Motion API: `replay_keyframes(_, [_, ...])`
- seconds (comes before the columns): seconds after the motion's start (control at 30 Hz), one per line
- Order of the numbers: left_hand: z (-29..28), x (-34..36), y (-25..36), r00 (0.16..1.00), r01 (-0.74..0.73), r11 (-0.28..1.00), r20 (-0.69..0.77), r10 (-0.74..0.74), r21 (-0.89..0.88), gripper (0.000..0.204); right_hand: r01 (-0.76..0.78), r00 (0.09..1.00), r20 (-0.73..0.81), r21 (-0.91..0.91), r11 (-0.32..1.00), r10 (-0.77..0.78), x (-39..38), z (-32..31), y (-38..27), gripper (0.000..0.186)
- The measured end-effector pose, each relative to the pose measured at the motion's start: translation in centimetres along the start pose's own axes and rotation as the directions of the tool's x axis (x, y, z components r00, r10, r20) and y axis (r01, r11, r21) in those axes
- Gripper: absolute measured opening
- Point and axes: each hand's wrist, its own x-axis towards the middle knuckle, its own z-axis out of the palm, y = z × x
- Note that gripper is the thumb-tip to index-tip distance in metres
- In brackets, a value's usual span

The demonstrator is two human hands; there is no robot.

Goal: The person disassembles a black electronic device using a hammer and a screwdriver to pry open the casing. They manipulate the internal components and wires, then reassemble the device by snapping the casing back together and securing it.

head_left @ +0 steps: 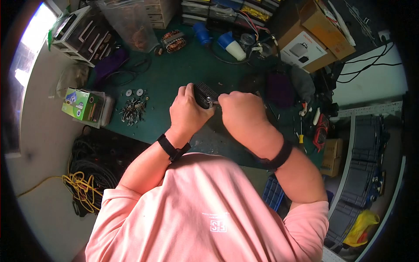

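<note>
Green bench top (168, 72), cluttered along the back and sides. Black ribbed block (203, 92) sits over its middle, between my hands. My left hand (185, 109) has fingers wrapped around the block's left side, gripping it. My right hand (242, 111) is curled at its right corner, near some shiny metal (212, 101); can't tell what those fingers pinch. Loose screws (132, 112) lie left, green box (81, 105) farther left.

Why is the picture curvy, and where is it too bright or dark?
Head view: the fisheye lens bends edges of the shelf rack; head view: glare washes out the window at upper left; head view: the black block in the left hand looks dark, showing little detail.
</note>
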Motion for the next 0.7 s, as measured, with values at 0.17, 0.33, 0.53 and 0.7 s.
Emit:
replay_keyframes(0.17, [0.4, 0.0, 0.5, 1.0, 0.013, 0.999, 0.01, -0.013, 0.036, 0.065, 0.054, 0.998, -0.035, -0.069, 0.996, -0.057, 0.1, 0.5, -1.5, 0.007])
replay_keyframes(0.33, [1.0, 0.3, 0.8, 0.999, -0.003, 0.998, 0.048, 0.0, 0.056, 0.064, 0.002, 0.999, -0.054, -0.112, 0.994, -0.008, 0.2, 1.1, -0.9, 0.007])
replay_keyframes(0.53, [1.9, -0.6, 0.7, 0.987, -0.115, 0.988, 0.121, 0.102, 0.104, 0.059, 0.193, 0.98, 0.101, -0.247, 0.95, -0.173, 0.0, 1.1, -0.9, 0.007])
replay_keyframes(0.7, [2.9, -0.9, 1.8, 0.972, -0.204, 0.972, 0.139, 0.187, 0.12, 0.06, -0.036, 0.988, 0.148, -0.117, 0.993, 0.053, -0.5, 0.3, 0.8, 0.011])
